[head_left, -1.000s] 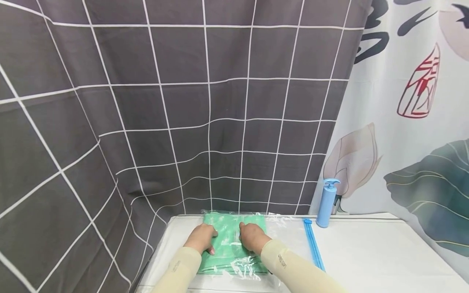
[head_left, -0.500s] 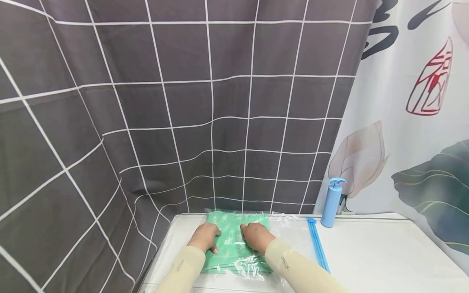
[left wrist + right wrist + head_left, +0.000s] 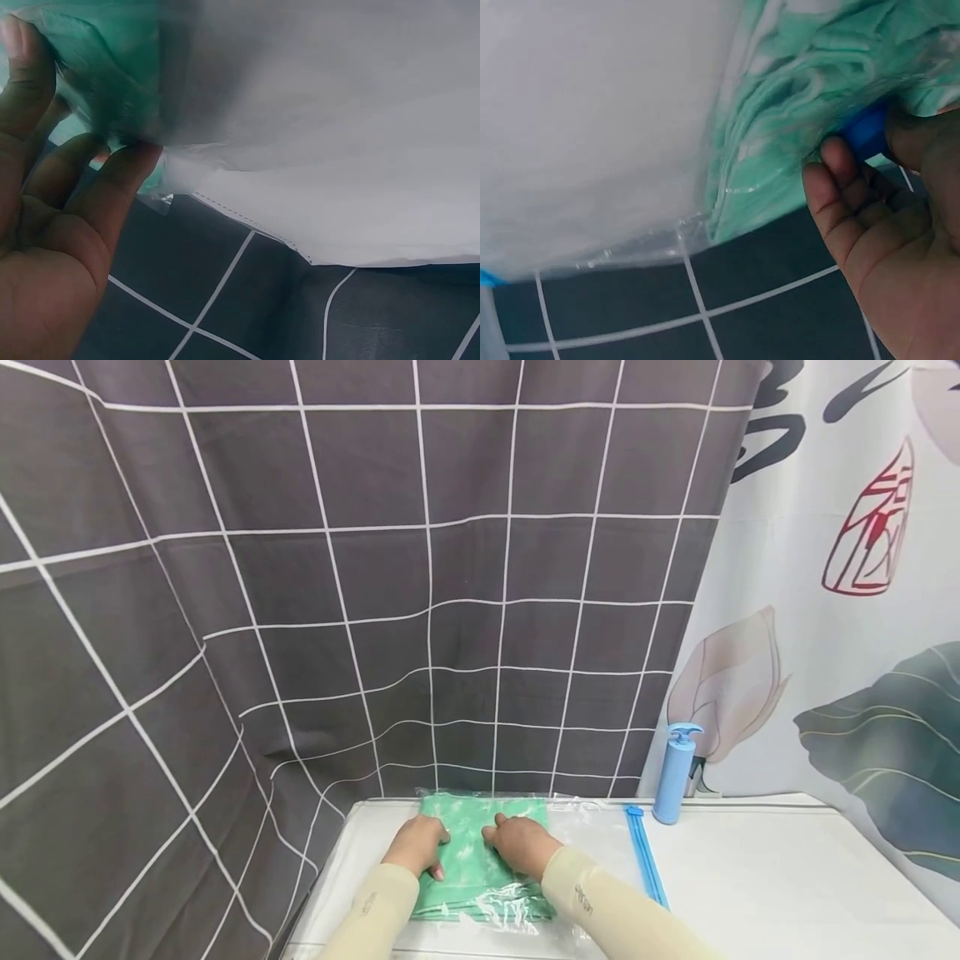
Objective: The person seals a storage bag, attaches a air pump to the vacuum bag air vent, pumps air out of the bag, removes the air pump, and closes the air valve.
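Note:
A clear plastic vacuum bag [image 3: 592, 835] lies on the white table with a folded green-and-white cloth [image 3: 465, 897] inside. My left hand [image 3: 416, 845] rests at the cloth's left side, thumb and fingers spread; its fingertips touch the plastic in the left wrist view. Over the middle of the cloth, my right hand [image 3: 525, 845] pinches a round blue valve cap [image 3: 866, 131] between thumb and fingers. That cap is hidden under the hand in the head view. A blue zip strip with slider [image 3: 647, 860] runs along the bag's right end.
A blue hand pump [image 3: 674, 777] stands upright at the table's back edge, right of the bag. Behind the table [image 3: 757, 877] hangs a dark grey curtain [image 3: 465, 693] with white grid lines, and a printed white curtain [image 3: 750, 552] at right.
My right hand has turned slightly in place, its fingertips now showing further left over the cloth. The left hand stays where it was. The head view has shifted a little.

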The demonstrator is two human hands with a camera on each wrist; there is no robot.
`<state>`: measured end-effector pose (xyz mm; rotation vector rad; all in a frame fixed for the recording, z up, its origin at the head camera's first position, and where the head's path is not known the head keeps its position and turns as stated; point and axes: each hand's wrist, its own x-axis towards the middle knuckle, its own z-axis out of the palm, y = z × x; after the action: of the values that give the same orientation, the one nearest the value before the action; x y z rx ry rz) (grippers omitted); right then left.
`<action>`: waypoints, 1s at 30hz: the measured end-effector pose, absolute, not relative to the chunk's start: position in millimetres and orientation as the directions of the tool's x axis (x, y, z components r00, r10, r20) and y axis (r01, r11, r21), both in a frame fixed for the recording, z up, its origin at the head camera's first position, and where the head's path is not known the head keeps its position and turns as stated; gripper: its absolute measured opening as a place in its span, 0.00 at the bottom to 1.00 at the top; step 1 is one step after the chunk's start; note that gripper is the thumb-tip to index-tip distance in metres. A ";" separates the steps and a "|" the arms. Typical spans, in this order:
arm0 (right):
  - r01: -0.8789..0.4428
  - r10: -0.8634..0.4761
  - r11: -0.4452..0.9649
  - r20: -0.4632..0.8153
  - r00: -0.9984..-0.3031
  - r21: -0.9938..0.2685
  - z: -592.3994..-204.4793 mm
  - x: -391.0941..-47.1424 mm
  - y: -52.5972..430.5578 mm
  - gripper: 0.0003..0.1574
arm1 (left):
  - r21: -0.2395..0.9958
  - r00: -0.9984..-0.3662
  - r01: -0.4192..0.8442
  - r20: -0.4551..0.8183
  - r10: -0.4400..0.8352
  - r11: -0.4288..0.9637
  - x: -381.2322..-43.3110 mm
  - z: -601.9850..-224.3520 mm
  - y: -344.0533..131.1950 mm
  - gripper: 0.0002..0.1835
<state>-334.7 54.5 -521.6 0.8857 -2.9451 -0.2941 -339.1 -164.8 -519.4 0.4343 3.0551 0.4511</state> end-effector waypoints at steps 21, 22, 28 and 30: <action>-0.330 -0.332 0.943 0.041 -0.943 0.032 -558.8 -372.2 63.4 0.27 | 0.265 -0.964 0.263 0.044 0.261 0.928 -342.2 -526.4 -162.2 0.33; -0.337 -0.339 0.940 0.059 -0.939 0.049 -569.6 -378.6 64.6 0.25 | 0.274 -0.964 0.264 0.047 0.261 0.925 -342.2 -526.2 -162.0 0.33; -0.387 -0.391 0.920 0.081 -0.917 0.060 -600.8 -395.9 63.5 0.18 | 0.292 -0.967 0.251 0.037 0.251 0.923 -343.0 -526.3 -161.5 0.35; -0.417 -0.422 0.906 0.096 -0.901 0.068 -597.5 -392.5 60.9 0.21 | 0.282 -0.966 0.255 0.036 0.255 0.925 -342.9 -525.6 -162.3 0.36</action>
<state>-392.5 60.9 -597.5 0.6544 -2.9611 -0.0698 -342.9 -162.3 -525.6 0.4083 3.0807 0.4517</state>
